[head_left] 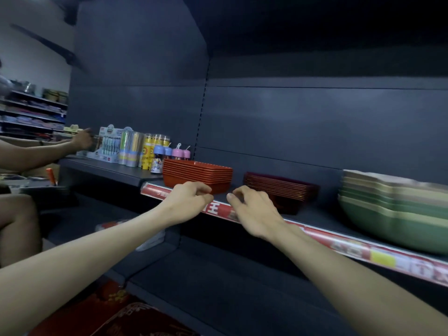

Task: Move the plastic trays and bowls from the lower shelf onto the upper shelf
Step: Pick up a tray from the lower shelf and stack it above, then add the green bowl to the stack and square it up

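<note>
Orange tray stack: sitting just behind the left end of the red price strip.
Dark red tray stack, green bowl stack: sitting further right behind the strip.
Left hand, right hand: hovering before the strip, fingers loosely curled, gripping nothing.
Strip lettering: mostly blurring; one character resembling "王" is showing.

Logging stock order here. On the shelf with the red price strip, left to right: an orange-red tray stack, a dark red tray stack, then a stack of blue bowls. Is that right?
No: the bowls are green, not blue. The head view shows the shelf with the red price strip holding the orange-red tray stack, the dark red tray stack, then the bowls.
</note>
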Demonstrator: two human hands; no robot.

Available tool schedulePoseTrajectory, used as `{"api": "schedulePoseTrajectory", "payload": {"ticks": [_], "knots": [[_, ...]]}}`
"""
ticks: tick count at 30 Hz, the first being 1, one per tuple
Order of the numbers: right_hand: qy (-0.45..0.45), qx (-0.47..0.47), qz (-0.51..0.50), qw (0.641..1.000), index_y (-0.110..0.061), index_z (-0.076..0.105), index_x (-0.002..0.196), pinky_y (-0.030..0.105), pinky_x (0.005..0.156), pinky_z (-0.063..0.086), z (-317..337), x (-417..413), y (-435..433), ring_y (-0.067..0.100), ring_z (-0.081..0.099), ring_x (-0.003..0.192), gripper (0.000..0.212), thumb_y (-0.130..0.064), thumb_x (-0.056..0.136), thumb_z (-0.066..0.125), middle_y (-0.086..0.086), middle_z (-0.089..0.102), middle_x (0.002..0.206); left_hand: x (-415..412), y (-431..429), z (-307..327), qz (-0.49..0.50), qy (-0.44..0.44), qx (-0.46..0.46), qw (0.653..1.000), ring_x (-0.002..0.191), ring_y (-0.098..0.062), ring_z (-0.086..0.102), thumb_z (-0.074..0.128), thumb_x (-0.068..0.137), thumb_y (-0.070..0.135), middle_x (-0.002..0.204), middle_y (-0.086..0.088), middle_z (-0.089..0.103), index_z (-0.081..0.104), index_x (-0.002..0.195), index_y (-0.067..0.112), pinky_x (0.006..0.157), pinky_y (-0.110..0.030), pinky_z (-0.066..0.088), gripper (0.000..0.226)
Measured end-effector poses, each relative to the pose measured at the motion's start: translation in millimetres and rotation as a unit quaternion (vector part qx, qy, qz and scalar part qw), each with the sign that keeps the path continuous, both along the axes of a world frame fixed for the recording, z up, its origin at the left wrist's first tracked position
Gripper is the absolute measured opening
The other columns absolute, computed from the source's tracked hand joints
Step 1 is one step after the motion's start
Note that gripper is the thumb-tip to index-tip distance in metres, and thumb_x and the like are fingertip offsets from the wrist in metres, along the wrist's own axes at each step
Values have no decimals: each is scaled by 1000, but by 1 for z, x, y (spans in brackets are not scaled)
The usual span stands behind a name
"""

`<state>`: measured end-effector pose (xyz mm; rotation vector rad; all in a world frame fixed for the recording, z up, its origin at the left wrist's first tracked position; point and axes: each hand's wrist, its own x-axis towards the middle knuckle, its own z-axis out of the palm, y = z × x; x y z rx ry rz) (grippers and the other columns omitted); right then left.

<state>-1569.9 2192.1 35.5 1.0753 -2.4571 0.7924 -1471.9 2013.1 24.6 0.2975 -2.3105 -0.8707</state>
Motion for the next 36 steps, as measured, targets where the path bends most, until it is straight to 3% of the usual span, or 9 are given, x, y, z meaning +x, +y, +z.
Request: {"api": "schedulePoseTrajectory", "payload": {"ticks": [5,11,19,25,29,34,36], "knots": [[11,14,-54,998,-33,65,128,42,97,50,5,1,64,36,60,121,48,-65,102,40,7,68,128,-8,67,10,-34,-23,-69,997,120,-16,66,63,99,40,127,7,74,71,133,28,105,-31,50,36],[38,7,-124,992,-31,67,118,42,89,51,9,-3,153,38,62,113,43,-62,103,42,9,70,117,-27,156,32,-73,-40,-154,985,116,-20,66,47,79,60,119,16,73,68,132,39,104,-42,53,60],[55,12,-218,974,-25,63,104,41,83,51,10,-11,278,36,64,107,38,-57,105,42,7,71,112,-61,265,37,-157,-42,-200,966,118,-22,66,54,92,53,120,14,74,67,133,38,104,-42,53,45],[67,-5,-290,955,-27,64,115,42,85,52,5,-12,365,37,63,109,37,-56,104,43,8,71,114,-81,352,38,-220,-37,-239,945,123,-25,65,54,91,48,132,6,71,67,134,36,103,-43,54,47],[59,-8,-326,944,-27,63,115,42,82,52,-6,-15,417,38,64,108,39,-57,103,42,8,71,111,-97,405,37,-266,-43,-251,930,113,-19,67,53,87,49,121,10,74,69,132,33,99,-42,56,51],[68,8,-378,923,-27,63,112,43,82,54,-14,-23,481,36,65,106,37,-57,102,43,6,73,107,-127,458,39,-316,-33,-240,917,101,-16,67,57,93,33,107,7,75,69,132,23,94,-36,56,43],[67,13,-397,915,-27,63,114,43,83,56,-13,-29,505,35,66,106,46,-62,96,39,4,74,109,-143,476,43,-325,-30,-240,914,97,-15,68,56,93,30,102,5,76,67,136,20,92,-36,57,46]]}}
